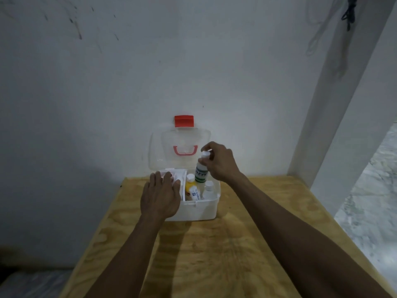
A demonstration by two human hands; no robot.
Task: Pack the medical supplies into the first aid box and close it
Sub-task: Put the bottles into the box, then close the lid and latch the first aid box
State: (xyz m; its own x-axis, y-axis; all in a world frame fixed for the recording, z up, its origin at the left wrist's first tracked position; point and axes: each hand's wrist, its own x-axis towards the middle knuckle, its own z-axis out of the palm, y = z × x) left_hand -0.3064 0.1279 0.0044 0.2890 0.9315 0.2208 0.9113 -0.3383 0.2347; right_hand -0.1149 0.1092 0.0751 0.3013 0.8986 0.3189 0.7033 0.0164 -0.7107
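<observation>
A white first aid box stands at the far edge of the wooden table, its clear lid raised against the wall, with a red latch on top and a pink handle. My right hand pinches the top of a white bottle with a green label, held upright over the box's right compartment. Inside stand a yellow bottle, a small blue-labelled white bottle and a clear white-capped bottle. My left hand rests flat on the box's left side, over a pink-white tray.
The plywood table reaches from the box toward me. A white wall stands right behind the box, and a white pillar rises at the right. Black cord hangs at the top right. Floor shows past both table edges.
</observation>
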